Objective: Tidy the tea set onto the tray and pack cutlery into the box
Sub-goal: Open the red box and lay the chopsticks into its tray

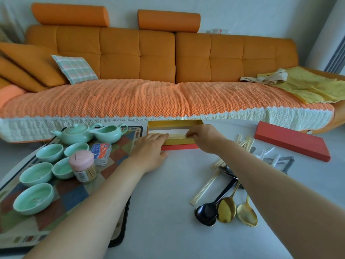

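At the far edge of the white worktop (168,212) sits the open box (174,124), gold inside with a red base. Both hands reach into it: the left hand (149,150) lies flat over its near-left corner, fingers spread wide, gripping nothing I can see, while the right hand (203,134) pinches pale chopsticks (177,135) lying lengthwise in the box. Near the right edge lies the red lid (291,144). More chopsticks (205,189) and three spoons (226,210) rest toward the near-right. Along the left edge, the patterned tray (78,199) carries the green teapot (75,134), pitcher (110,132) and five cups (34,199).
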Action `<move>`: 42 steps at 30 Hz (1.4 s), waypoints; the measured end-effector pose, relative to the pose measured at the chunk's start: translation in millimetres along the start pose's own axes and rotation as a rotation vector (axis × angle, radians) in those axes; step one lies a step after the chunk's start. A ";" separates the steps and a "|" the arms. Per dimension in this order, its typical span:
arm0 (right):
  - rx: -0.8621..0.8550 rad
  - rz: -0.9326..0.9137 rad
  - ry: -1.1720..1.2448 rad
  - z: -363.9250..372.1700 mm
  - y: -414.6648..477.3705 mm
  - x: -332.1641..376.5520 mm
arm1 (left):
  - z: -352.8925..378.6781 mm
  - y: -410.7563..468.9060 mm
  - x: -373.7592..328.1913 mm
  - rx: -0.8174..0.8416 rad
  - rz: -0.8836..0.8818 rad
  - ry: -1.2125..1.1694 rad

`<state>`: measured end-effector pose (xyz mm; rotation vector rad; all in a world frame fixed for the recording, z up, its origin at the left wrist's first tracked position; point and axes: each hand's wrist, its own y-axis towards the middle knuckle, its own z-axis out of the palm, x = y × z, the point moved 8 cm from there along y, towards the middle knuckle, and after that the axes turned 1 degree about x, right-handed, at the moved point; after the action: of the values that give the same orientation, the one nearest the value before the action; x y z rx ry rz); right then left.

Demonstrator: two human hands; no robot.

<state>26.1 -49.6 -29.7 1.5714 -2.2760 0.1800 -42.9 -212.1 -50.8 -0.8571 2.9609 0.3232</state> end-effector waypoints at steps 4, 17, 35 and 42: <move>0.130 -0.058 -0.046 3.0 -10.0 9.4 | -2.6 0.4 -2.8 -0.012 -0.011 0.047; 0.108 -0.098 -0.270 -36.8 -65.4 -15.5 | -15.2 -7.5 -88.3 -0.034 0.165 -0.273; 0.033 -0.211 -0.410 -22.3 -66.4 -13.3 | -2.1 -11.4 -103.4 -0.003 0.124 -0.314; -0.053 -0.223 -0.243 -30.4 -54.8 18.4 | -40.1 -5.5 -53.4 -0.277 0.005 -0.320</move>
<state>77.9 -76.7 -0.3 1.8916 -2.2336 -0.1361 5.9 -197.2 -7.4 -0.7371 2.6582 0.8029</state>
